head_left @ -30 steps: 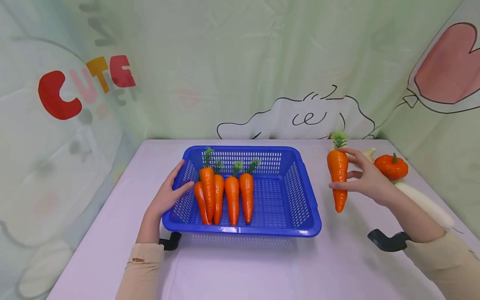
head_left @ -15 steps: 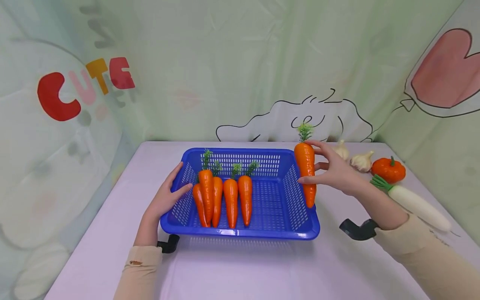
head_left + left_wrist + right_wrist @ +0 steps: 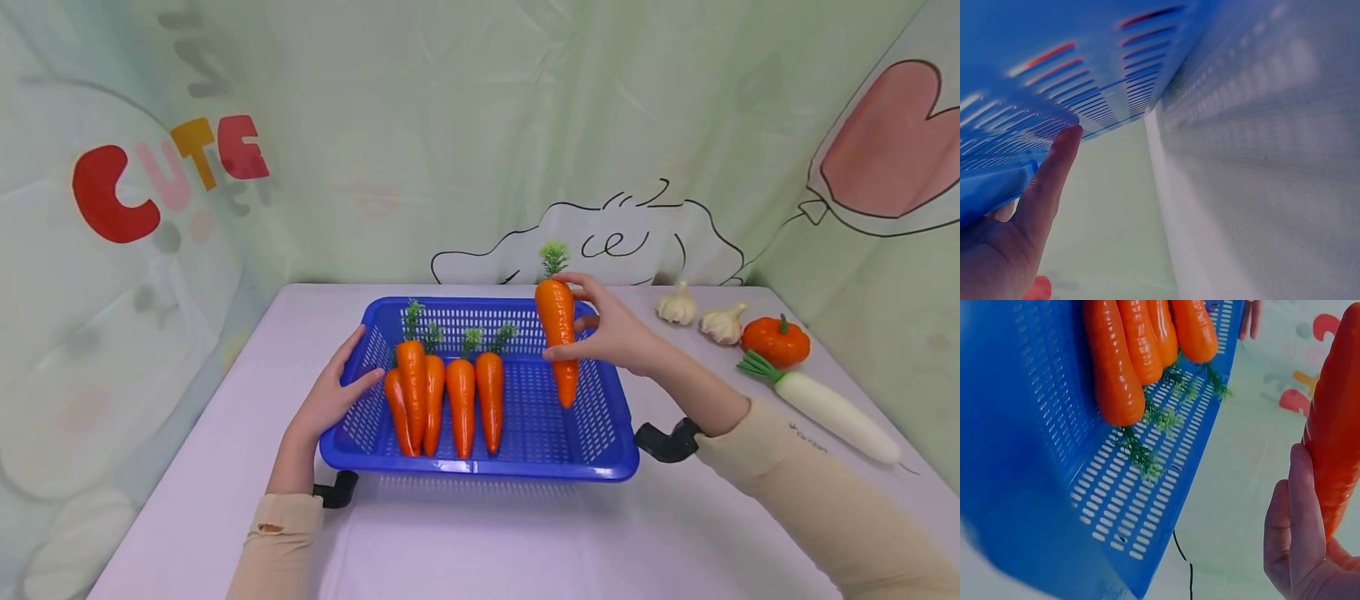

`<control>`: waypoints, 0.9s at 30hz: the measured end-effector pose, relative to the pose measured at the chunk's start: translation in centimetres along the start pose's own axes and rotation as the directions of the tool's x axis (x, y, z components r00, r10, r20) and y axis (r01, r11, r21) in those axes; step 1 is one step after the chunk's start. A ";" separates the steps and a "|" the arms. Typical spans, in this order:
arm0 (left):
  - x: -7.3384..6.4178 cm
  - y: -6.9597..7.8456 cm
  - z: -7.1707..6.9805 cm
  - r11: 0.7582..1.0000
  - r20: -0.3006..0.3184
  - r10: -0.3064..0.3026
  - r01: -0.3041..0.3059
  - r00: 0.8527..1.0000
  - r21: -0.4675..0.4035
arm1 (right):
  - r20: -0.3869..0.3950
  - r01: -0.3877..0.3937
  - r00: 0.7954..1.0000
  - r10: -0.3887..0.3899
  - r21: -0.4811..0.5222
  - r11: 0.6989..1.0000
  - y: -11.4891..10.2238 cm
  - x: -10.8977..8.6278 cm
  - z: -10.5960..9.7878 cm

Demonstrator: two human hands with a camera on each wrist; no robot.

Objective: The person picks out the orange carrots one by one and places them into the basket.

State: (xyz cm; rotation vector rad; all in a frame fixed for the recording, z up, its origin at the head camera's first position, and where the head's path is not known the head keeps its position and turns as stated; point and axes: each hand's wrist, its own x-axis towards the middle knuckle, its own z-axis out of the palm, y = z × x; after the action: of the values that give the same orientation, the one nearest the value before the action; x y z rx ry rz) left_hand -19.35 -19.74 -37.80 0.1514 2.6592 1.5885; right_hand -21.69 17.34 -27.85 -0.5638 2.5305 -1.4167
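In the head view my right hand [image 3: 618,333] pinches an orange carrot [image 3: 557,317] between thumb and fingers, its green top up and its tip down. It hangs over the right part of a blue slotted plastic basket [image 3: 480,468]. On the left side of the basket lie several more carrots [image 3: 462,408], side by side with their leafy tops toward the back. My left hand [image 3: 330,396] holds the left rim, thumb over the edge. From the left wrist, a finger [image 3: 1054,175] lies along the basket's slotted outer wall. The right wrist view shows the held carrot [image 3: 1338,425] apart from the others.
To the basket's right stand two garlic bulbs [image 3: 677,306], a small orange pumpkin [image 3: 776,340] and a white radish [image 3: 836,417] with green stalks. All are on a pale cloth-covered table [image 3: 480,542]. A printed curtain [image 3: 450,150] closes off the back and sides.
My right hand has carried the carrot leftward from beside the basket to above its inside. The garlic and radish have come into fuller view. My left hand has stayed at the rim.
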 end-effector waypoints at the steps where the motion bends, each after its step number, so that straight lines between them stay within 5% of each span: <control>1: 0.0 0.0 0.0 1.000 -0.001 0.002 -0.002 1.000 0.002 | 0.004 -0.003 1.000 0.003 0.000 1.000 -0.1 0.2 0.2; 11: 0.0 0.0 0.1 1.000 0.004 0.010 -0.010 1.000 -0.001 | 0.035 0.009 0.999 -0.012 0.065 0.998 -0.8 2.3 2.5; 27: -0.2 0.2 0.0 1.000 0.004 0.009 -0.009 1.000 -0.006 | 0.052 0.006 0.999 -0.008 0.037 0.999 -0.7 4.6 6.3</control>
State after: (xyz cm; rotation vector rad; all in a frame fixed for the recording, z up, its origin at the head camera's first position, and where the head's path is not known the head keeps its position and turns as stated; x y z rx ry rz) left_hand -19.17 -19.69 -37.65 0.1672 2.6541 1.5970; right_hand -23.57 10.20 -30.51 -0.5958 2.4600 -1.4285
